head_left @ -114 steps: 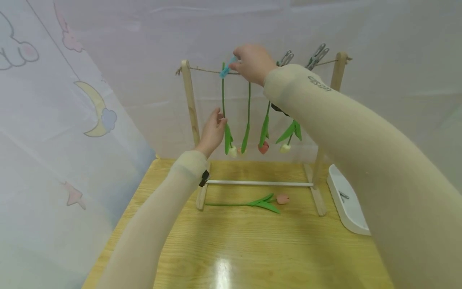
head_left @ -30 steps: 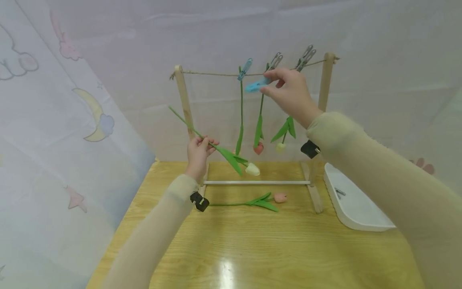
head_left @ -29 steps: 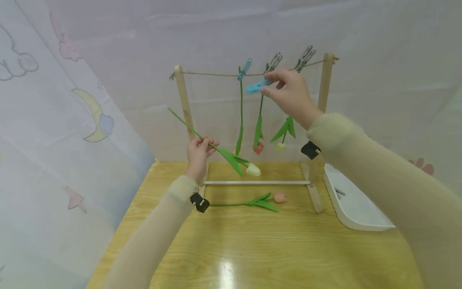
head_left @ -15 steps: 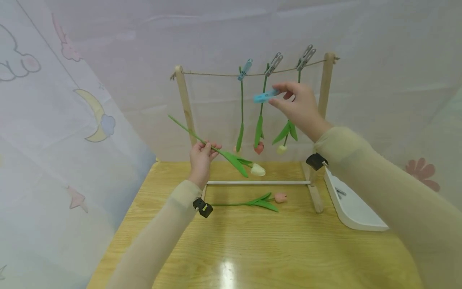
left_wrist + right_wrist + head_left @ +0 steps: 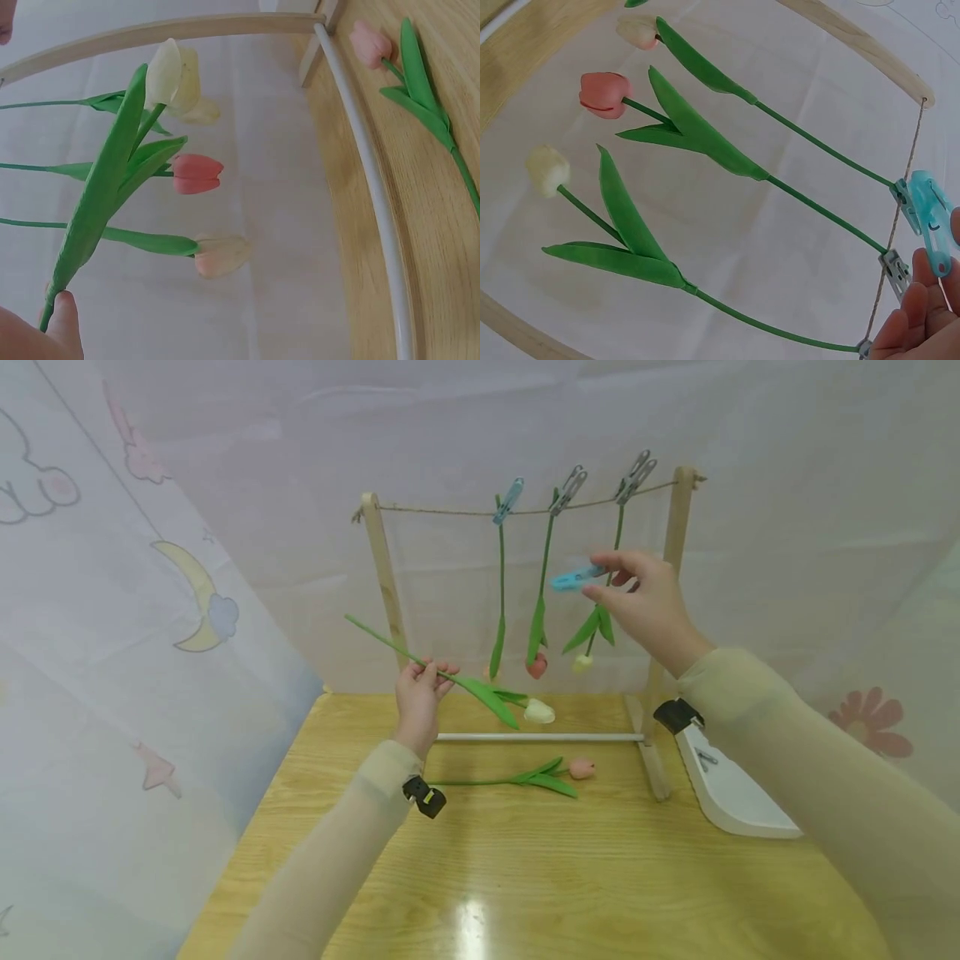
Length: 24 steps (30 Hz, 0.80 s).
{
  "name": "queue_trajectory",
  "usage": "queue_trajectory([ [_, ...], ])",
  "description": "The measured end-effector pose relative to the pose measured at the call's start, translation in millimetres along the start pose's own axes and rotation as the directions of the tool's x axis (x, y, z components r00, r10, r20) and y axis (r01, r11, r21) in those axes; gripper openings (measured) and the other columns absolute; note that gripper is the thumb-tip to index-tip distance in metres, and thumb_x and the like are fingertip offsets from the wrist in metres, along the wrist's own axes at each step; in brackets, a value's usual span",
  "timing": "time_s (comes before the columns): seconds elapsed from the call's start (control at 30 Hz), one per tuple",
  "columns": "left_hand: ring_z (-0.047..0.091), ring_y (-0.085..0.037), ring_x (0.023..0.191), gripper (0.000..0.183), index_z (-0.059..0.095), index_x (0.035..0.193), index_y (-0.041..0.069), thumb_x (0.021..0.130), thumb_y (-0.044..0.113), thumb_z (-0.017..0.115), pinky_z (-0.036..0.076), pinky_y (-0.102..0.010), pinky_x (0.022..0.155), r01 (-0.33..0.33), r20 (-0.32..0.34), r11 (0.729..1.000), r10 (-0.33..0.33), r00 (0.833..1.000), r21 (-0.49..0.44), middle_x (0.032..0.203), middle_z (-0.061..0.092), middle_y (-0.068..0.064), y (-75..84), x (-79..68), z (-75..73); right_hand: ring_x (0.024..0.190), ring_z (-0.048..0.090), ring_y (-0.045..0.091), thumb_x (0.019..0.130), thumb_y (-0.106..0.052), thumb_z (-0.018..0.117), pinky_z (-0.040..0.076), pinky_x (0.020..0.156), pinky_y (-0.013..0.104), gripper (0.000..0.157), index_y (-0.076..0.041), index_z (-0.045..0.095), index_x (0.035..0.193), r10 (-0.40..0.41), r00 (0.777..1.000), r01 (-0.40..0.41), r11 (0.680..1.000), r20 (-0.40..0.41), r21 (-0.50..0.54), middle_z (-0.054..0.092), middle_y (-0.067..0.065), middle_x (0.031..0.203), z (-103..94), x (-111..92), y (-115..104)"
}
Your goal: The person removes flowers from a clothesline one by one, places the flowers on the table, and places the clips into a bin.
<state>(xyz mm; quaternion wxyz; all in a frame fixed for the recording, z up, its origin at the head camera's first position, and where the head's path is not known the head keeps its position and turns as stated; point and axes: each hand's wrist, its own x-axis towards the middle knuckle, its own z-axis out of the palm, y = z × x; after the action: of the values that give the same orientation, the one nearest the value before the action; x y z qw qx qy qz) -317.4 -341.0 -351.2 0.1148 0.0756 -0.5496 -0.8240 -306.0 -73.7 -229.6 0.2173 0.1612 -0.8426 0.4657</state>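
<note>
My left hand pinches the green stem of a white tulip, which slants with its bloom low to the right, in front of the rack. In my right hand a light blue clothespin is pinched between thumb and fingers, below the twine. Three tulips hang head down from that twine: a pale peach one under a blue clothespin, a red one under a grey clothespin, and a cream one under another grey clothespin.
A pink tulip lies on the wooden table, in front of the rack's white bar. Wooden posts hold the twine. At the right, a white tray holds grey clothespins, partly behind my right arm.
The white tulip came off the twine with its blue clothespin, which stays in my right hand. That hand has since moved down and right; the left hand with the tulip has lowered slightly.
</note>
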Motion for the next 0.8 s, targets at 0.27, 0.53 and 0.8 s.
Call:
queue_trajectory([
  [0.27,0.064,-0.017,0.084,0.007,0.045,0.104,0.002,0.104,0.001,0.039,0.054,-0.027,0.088,-0.001,-0.003,1.0,0.001,1.0,-0.03,0.089,0.058,-0.008,-6.4,-5.1,-1.8,0.085,0.043,0.008,0.091,-0.011,0.068,0.037,0.07,0.023,0.037,0.003,0.062,0.125,0.023,1.0,-0.024,0.999,-0.019,-0.022,0.06,0.016,0.118,-6.9,-9,11],
  [0.53,0.063,-0.018,0.083,0.007,0.043,0.097,0.004,0.104,0.003,0.04,0.055,-0.021,0.077,0.032,-0.021,0.998,-0.033,0.999,-0.048,0.088,0.058,-0.009,-17.9,-10.2,-2.6,0.081,0.045,0.008,0.09,-0.01,0.069,0.038,0.064,0.019,0.034,0.003,0.064,0.121,0.07,0.996,-0.071,0.997,-0.053,-0.011,0.06,0.004,0.103,-14.3,-21,25],
  [0.8,0.062,-0.017,0.086,0.006,0.044,0.103,0.001,0.104,0.001,0.038,0.054,-0.024,0.083,0.032,-0.035,0.998,-0.033,0.999,-0.047,0.093,0.057,-0.012,-27.4,-14.9,-3.1,0.08,0.044,0.007,0.091,-0.012,0.069,0.037,0.06,0.016,0.037,0.004,0.061,0.124,0.117,0.992,-0.119,0.993,-0.054,-0.023,0.052,-0.01,0.091,-27.6,-34,41],
])
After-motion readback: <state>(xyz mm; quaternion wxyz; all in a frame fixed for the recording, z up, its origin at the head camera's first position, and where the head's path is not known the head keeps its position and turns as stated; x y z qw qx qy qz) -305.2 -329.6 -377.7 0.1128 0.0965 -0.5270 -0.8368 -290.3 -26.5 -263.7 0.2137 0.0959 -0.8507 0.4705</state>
